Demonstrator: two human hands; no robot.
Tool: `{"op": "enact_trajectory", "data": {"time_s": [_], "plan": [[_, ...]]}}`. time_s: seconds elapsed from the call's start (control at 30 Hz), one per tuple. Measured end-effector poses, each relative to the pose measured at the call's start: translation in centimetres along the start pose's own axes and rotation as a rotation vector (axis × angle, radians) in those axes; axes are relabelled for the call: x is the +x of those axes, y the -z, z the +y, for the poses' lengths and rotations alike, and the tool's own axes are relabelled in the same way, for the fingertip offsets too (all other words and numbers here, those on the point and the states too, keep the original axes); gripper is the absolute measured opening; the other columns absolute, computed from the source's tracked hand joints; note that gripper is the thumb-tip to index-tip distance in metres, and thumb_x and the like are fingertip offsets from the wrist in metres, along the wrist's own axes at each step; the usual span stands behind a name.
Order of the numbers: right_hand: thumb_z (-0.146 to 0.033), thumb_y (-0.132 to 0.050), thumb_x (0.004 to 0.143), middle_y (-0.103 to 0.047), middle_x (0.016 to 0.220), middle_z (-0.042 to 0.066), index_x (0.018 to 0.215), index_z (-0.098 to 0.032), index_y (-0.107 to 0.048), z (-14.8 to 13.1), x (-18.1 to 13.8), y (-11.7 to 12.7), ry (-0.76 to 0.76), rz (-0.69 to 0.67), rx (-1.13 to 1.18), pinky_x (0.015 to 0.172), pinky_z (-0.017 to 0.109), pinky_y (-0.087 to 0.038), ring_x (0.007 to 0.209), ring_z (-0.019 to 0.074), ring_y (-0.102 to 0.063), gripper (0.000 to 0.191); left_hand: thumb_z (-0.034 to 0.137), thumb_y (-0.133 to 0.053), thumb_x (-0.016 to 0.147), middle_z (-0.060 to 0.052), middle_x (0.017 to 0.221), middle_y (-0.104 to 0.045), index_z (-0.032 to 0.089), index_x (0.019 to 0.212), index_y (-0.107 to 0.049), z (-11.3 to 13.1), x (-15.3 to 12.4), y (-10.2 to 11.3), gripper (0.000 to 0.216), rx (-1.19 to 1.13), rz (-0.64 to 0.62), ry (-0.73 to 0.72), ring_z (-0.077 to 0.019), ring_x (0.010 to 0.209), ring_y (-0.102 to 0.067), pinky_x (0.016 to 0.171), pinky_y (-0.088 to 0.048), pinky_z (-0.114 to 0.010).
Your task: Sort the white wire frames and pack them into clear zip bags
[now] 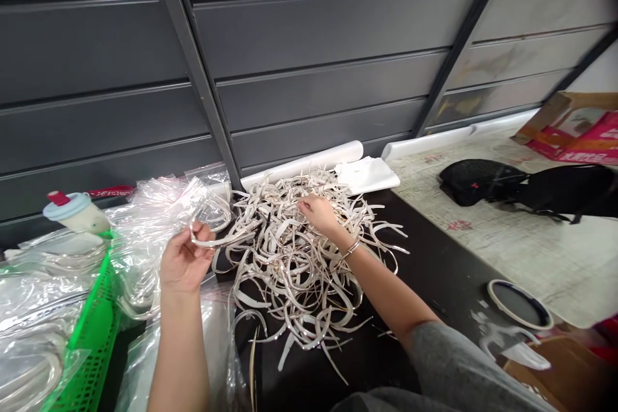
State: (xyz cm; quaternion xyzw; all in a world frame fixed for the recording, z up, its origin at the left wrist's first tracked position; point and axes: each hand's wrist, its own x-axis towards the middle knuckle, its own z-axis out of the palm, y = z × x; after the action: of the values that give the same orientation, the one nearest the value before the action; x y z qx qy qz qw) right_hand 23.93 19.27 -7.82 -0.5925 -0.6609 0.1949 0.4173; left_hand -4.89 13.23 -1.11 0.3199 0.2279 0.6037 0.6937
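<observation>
Left grip (190, 254) pinches curved strip (208, 244); right grip (316, 214) over tangled pile (295, 261) beside it, hold unclear. Apparent step: picking strips; next move calls for gentle disentangling.

One view, from the wearer's head, forward and down!
And we're looking over the counter (429, 264) from close above, left hand (188, 257) and right hand (316, 211) both in shot, strips (294, 264) near the centre, wall (313, 32) across the top; it's a wide look, catching the basket (96, 328) lower left and the box (591, 138) out right.
</observation>
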Motion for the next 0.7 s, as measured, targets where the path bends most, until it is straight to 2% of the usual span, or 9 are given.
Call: {"op": "enact_trajectory", "data": {"time_s": [0.1, 0.17, 0.23, 0.3, 0.4, 0.5, 0.6, 0.7], "plan": [[-0.038, -0.044, 0.087, -0.049, 0.058, -0.001, 0.064, -0.019, -0.050, -0.8, -0.2, 0.8, -0.038, 0.055, 0.247, 0.062, 0.030, -0.041, 0.055, 0.0129, -0.047, 0.030, 0.020, -0.071, 0.062, 0.000, 0.060, -0.061, 0.014, 0.066, -0.064, -0.9, -0.5, -0.2, 0.010, 0.300, 0.096, -0.024, -0.0089, 0.055, -0.056, 0.045, -0.042, -0.015], [-0.043, -0.039, 0.088, -0.046, 0.057, -0.003, 0.066, -0.020, -0.048, -1.4, -0.6, 1.6, -0.045, 0.084, 0.388, 0.061, 0.029, -0.043, 0.054, 0.0113, -0.046, 0.032, 0.025, -0.074, 0.063, -0.003, 0.067, -0.067, 0.014, 0.067, -0.069, -1.3, -0.8, -0.5, 0.013, 0.460, 0.109, -0.060, -0.0137, 0.069, -0.062, 0.061, -0.048, -0.019], [-0.046, -0.041, 0.086, -0.045, 0.056, -0.004, 0.065, -0.021, -0.047, -2.0, -1.1, 2.3, -0.057, 0.067, 0.566, 0.062, 0.029, -0.045, 0.053, 0.0104, -0.046, 0.033, 0.032, -0.074, 0.065, -0.005, 0.074, -0.071, 0.015, 0.068, -0.071, -1.9, -1.1, -1.0, 0.017, 0.551, 0.078, -0.076, -0.0176, 0.080, -0.063, 0.077, -0.046, -0.024], [-0.045, -0.050, 0.082, -0.045, 0.055, -0.005, 0.062, -0.020, -0.050, -2.4, -2.0, 2.8, -0.117, -0.052, 0.842, 0.060, 0.027, -0.046, 0.051, 0.0089, -0.045, 0.032, 0.036, -0.072, 0.067, -0.006, 0.079, -0.072, 0.016, 0.072, -0.072, -2.6, -1.3, -1.6, 0.020, 0.603, 0.040, -0.058, -0.0199, 0.085, -0.063, 0.084, -0.044, -0.029], [-0.036, -0.062, 0.077, -0.046, 0.052, -0.006, 0.059, -0.019, -0.054, -3.1, -3.7, 2.6, -0.237, -0.312, 1.216, 0.056, 0.024, -0.045, 0.048, 0.0067, -0.044, 0.026, 0.039, -0.068, 0.072, -0.006, 0.078, -0.073, 0.017, 0.078, -0.071, -3.8, -1.8, -2.5, 0.023, 0.646, -0.004, -0.001, -0.0212, 0.083, -0.064, 0.085, -0.042, -0.032], [-0.032, -0.066, 0.076, -0.047, 0.051, -0.006, 0.054, -0.018, -0.052, -4.2, -5.3, 1.5, -0.296, -0.387, 1.315, 0.052, 0.021, -0.043, 0.048, 0.0065, -0.045, 0.029, 0.038, -0.063, 0.077, -0.007, 0.077, -0.073, 0.016, 0.080, -0.070, -5.1, -2.3, -3.3, 0.023, 0.675, -0.106, 0.085, -0.0213, 0.082, -0.064, 0.086, -0.041, -0.034], [-0.032, -0.068, 0.074, -0.045, 0.048, -0.007, 0.053, -0.017, -0.050, -5.2, -6.2, 0.4, -0.391, -0.377, 1.369, 0.045, 0.018, -0.038, 0.045, 0.0055, -0.044, 0.031, 0.036, -0.061, 0.079, -0.006, 0.077, -0.072, 0.016, 0.079, -0.069, -6.0, -2.7, -3.9, 0.021, 0.691, -0.180, 0.136, -0.0204, 0.082, -0.063, 0.085, -0.041, -0.032], [-0.031, -0.069, 0.072, -0.042, 0.045, -0.008, 0.051, -0.017, -0.047, -5.8, -6.4, -0.2, -0.453, -0.312, 1.423, 0.043, 0.018, -0.036, 0.041, 0.0045, -0.041, 0.034, 0.036, -0.059, 0.081, -0.005, 0.078, -0.071, 0.017, 0.082, -0.067, -6.4, -2.9, -4.3, 0.021, 0.659, -0.223, 0.191, -0.0200, 0.080, -0.064, 0.082, -0.042, -0.031]]}}
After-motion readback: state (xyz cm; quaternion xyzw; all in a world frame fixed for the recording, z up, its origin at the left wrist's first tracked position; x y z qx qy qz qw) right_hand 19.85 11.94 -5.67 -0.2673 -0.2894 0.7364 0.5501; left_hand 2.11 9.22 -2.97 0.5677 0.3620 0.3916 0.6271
